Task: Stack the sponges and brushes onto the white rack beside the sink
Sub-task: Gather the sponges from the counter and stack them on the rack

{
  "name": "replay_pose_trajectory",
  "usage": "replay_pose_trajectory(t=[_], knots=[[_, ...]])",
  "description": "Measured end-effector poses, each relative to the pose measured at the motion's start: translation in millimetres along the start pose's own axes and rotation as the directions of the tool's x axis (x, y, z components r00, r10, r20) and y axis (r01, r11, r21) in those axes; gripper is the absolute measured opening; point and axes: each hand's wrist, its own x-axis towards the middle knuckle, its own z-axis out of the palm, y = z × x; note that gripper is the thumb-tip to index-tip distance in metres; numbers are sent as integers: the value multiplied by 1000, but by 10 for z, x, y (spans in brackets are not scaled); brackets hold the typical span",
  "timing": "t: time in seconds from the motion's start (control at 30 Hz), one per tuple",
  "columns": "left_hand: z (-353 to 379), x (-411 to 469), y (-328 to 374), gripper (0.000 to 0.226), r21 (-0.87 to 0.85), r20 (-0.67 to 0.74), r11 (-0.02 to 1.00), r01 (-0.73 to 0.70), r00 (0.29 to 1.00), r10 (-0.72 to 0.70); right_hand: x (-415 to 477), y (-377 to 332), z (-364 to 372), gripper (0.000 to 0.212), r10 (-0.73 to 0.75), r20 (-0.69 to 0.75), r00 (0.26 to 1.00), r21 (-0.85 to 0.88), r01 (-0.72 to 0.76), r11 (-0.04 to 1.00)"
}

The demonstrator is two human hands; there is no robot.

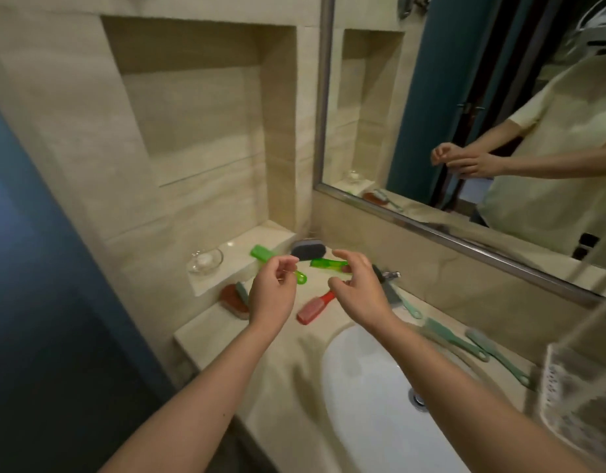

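Both hands hover empty above the counter. The left hand is loosely curled, with a green brush just beyond its fingers. The right hand is half open, above a red brush.

Left hand and right hand, each on a bare forearm. Reflected in the mirror: a loose, pale yellow short-sleeved shirt, sleeve hem ending above the elbow.
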Motion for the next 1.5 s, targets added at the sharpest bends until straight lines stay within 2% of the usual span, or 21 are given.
replay_pose_trajectory(t=[0.2, 0.33, 0.6, 0.77, 1.07, 1.27, 1.4, 1.43, 1.5], knots=[[-539, 399, -586, 33, 34, -30, 992, 122, 992, -121, 358, -26, 788, 55, 26, 127, 992, -11, -25, 1000], [-758, 616, -942, 27, 49, -34, 979, 199, 980, -198, 590, 6, 1277, 57, 76, 203, 976, -34, -70, 997], [-925, 858, -1543, 22, 122, 62, 942, 311, 945, -320, 842, 183, 1998, 64, 172, 300, 938, -107, -146, 983], [-917, 933, -1854, 22, 180, 114, 898, 401, 899, -424, 930, 355, 2299, 77, 254, 361, 897, -194, -195, 962], [-860, 1103, -2101, 45, 255, 186, 768, 588, 749, -636, 1161, 537, 2632, 110, 375, 398, 837, -272, -283, 920], [-789, 1176, -2157, 46, 156, 203, 692, 705, 663, -720, 1145, 618, 2801, 98, 371, 397, 839, -371, -223, 901], [-770, 1180, -2174, 30, 101, 215, 707, 700, 679, -702, 1134, 630, 2795, 76, 387, 355, 851, -443, -211, 871], [-754, 1182, -2174, 26, 98, 207, 714, 693, 688, -696, 1137, 631, 2773, 71, 394, 344, 852, -424, -234, 875], [-703, 1195, -2144, 31, 106, 169, 718, 688, 699, -695, 1154, 641, 2712, 67, 407, 341, 848, -326, -299, 897]])
